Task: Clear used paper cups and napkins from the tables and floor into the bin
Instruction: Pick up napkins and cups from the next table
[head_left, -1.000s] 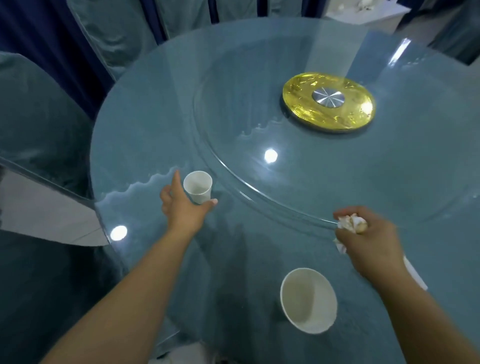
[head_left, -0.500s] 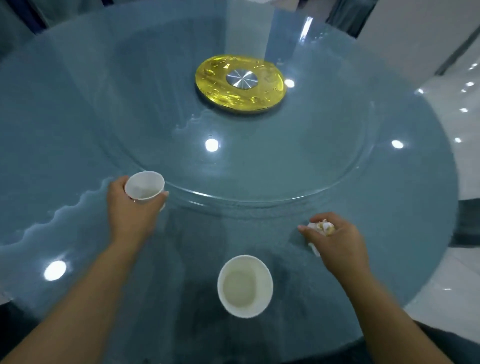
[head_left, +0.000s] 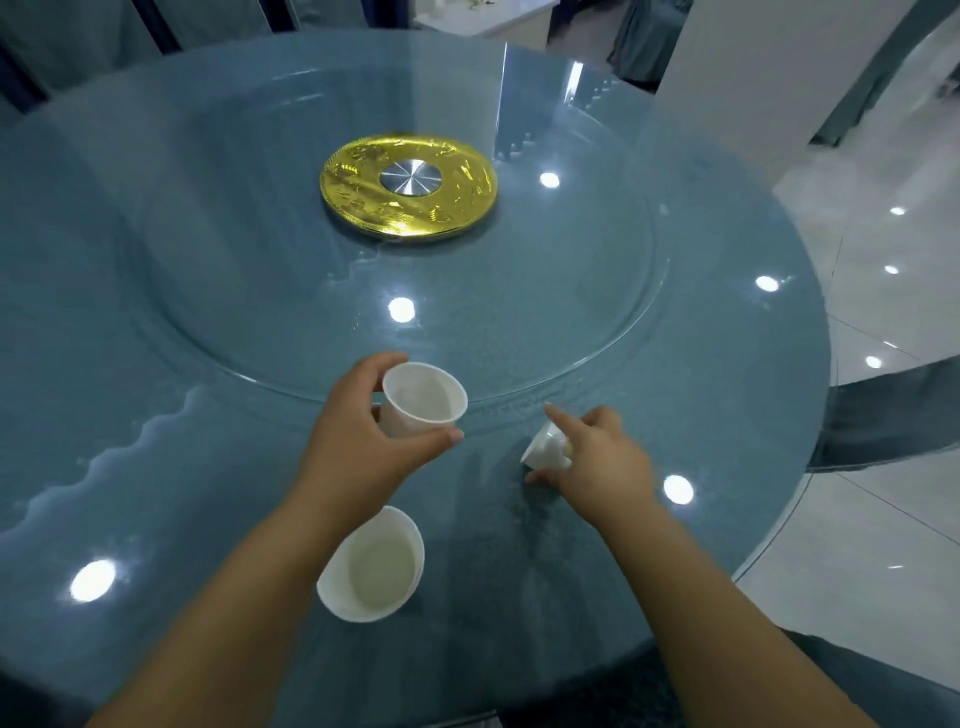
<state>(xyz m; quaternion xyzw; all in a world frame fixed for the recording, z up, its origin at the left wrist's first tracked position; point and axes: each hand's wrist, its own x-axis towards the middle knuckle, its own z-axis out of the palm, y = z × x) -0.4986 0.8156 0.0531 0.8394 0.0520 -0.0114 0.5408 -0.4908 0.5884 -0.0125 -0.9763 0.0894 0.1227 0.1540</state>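
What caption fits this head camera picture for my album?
Clearing up: left hand holds a paper cup, right hand grips a crumpled napkin, another cup waits.

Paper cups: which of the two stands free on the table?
The near paper cup, beside the left forearm, stands on the table untouched; the far paper cup is gripped by the left hand.

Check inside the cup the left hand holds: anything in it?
The cup shows only bare white inner wall and looks empty. The left hand covers its lower outside.
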